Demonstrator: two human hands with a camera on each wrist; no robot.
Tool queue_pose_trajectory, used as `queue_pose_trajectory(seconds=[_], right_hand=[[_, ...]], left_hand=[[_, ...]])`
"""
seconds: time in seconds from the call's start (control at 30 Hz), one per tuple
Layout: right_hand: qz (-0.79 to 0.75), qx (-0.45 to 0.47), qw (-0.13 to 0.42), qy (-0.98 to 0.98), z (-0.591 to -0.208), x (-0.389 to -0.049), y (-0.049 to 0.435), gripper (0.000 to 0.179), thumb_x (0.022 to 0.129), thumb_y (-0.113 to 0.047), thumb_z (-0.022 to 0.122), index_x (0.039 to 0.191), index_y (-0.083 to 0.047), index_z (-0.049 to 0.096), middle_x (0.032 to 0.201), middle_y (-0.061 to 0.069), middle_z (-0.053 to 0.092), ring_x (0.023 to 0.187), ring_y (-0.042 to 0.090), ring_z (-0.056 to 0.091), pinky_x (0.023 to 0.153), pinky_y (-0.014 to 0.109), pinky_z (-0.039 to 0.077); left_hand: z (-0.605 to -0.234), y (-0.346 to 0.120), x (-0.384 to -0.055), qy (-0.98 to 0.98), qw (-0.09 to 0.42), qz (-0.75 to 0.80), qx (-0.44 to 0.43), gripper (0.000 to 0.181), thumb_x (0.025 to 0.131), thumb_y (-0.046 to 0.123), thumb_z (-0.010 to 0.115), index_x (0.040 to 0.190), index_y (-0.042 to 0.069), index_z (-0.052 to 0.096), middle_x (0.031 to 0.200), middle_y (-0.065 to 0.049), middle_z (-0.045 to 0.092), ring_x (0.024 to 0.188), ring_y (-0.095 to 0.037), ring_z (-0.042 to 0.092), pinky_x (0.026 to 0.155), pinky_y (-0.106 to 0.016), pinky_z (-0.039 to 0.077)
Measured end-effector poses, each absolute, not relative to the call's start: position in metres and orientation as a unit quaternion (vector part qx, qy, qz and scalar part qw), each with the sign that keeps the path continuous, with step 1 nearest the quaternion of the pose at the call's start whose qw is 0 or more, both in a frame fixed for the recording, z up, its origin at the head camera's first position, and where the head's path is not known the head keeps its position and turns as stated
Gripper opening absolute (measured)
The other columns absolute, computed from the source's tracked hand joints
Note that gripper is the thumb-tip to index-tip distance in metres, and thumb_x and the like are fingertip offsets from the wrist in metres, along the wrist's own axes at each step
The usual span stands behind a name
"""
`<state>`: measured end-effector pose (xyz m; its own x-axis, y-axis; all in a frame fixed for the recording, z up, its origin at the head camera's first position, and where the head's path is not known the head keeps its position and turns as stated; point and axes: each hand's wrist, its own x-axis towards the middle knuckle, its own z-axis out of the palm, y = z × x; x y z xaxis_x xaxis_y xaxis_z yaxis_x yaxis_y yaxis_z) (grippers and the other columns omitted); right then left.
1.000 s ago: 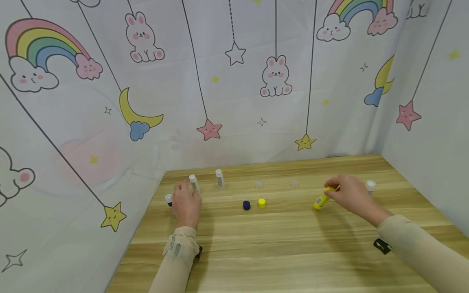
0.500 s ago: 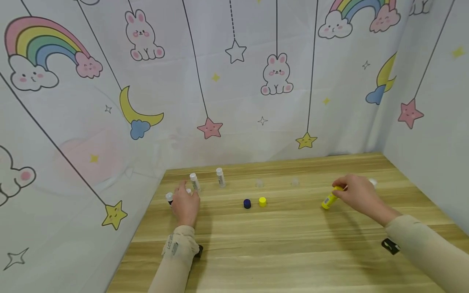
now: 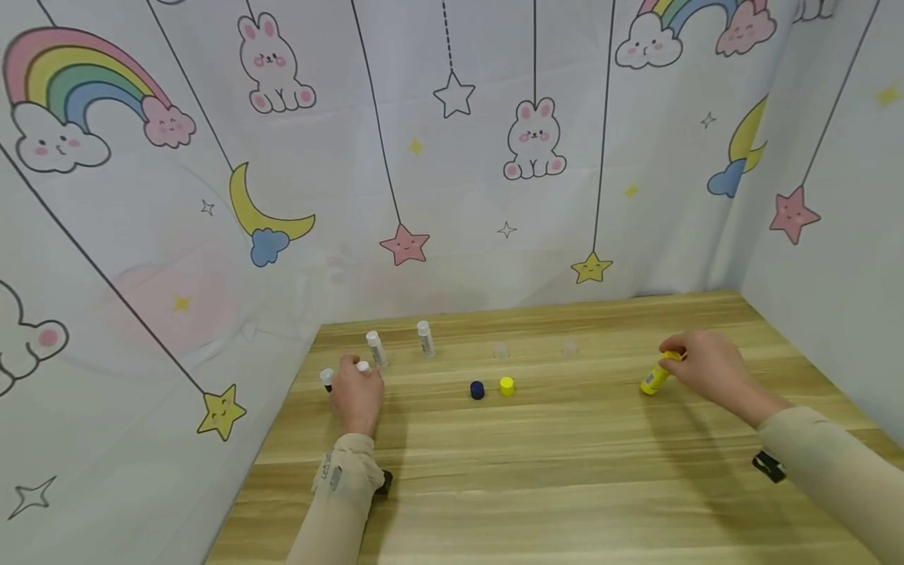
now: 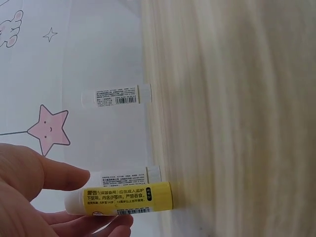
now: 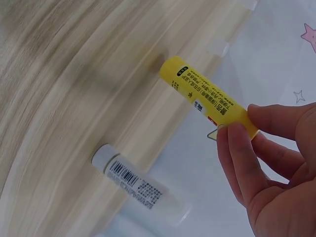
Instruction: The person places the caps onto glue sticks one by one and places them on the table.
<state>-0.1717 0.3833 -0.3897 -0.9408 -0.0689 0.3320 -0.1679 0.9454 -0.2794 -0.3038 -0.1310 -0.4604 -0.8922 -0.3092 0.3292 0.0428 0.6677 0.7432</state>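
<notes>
My left hand (image 3: 356,399) is at the table's left side. In the left wrist view, its fingers (image 4: 74,177) grip the white top end of a yellow glue stick (image 4: 148,195), whose foot is by the wood. In the head view the hand hides most of that stick; its white top (image 3: 363,366) shows. My right hand (image 3: 716,369), at the right, pinches another yellow glue stick (image 3: 654,381) by its upper end, with the stick tilted and its lower end pointing down and left. In the right wrist view a white glue stick (image 5: 133,180) stands beside it, hidden behind my right hand in the head view.
Two white glue sticks stand at the back left, one (image 3: 377,349) behind my left hand and one (image 3: 425,339) further right. A dark-labelled stick (image 3: 327,379) is left of that hand. Mid-table are a navy cap (image 3: 477,390), a yellow cap (image 3: 507,386) and two translucent pieces (image 3: 501,351).
My right hand has moved to the right with the yellow glue stick, covering the white stick that showed beside it. My left hand stays at its place; its fingers have come in closer around the white top.
</notes>
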Motion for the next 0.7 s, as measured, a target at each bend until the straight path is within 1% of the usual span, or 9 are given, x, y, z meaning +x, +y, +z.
queue_pose_trajectory(seconds=[0.13,0.33,0.5,0.7], right_hand=[[0.147,0.055,0.152,-0.976,-0.389,-0.171,0.388,0.021,0.083,-0.009,0.079,0.099,0.005,0.076,0.087,0.015,0.073,0.075,0.028,0.067,0.063,0.048,0.053],[0.127,0.045,0.143,-0.980,-0.389,-0.171,0.395,0.022,0.083,-0.009,0.079,0.099,0.006,0.075,0.086,0.017,0.070,0.075,0.031,0.065,0.063,0.049,0.053],[0.116,0.038,0.144,-0.982,-0.391,-0.170,0.402,0.023,0.082,-0.007,0.079,0.099,0.008,0.074,0.087,0.021,0.068,0.076,0.036,0.064,0.063,0.052,0.053],[0.105,0.037,0.159,-0.981,-0.395,-0.170,0.409,0.022,0.079,-0.004,0.080,0.096,0.009,0.073,0.087,0.025,0.067,0.079,0.042,0.064,0.065,0.056,0.052]], left_hand=[[-0.461,-0.131,-0.303,-0.886,0.215,-0.404,0.076,0.035,0.091,0.011,0.070,0.121,-0.003,0.060,0.105,-0.024,0.069,0.088,-0.044,0.068,0.071,-0.057,0.053],[-0.461,-0.132,-0.301,-0.888,0.213,-0.400,0.077,0.026,0.090,0.007,0.065,0.114,-0.005,0.062,0.103,-0.027,0.069,0.087,-0.046,0.067,0.071,-0.058,0.052],[-0.461,-0.132,-0.301,-0.889,0.209,-0.398,0.086,0.026,0.091,0.008,0.066,0.113,-0.005,0.064,0.104,-0.027,0.069,0.091,-0.047,0.067,0.073,-0.059,0.051],[-0.462,-0.132,-0.301,-0.890,0.202,-0.397,0.091,0.028,0.091,0.009,0.067,0.114,-0.006,0.065,0.105,-0.026,0.069,0.095,-0.047,0.065,0.078,-0.059,0.050]])
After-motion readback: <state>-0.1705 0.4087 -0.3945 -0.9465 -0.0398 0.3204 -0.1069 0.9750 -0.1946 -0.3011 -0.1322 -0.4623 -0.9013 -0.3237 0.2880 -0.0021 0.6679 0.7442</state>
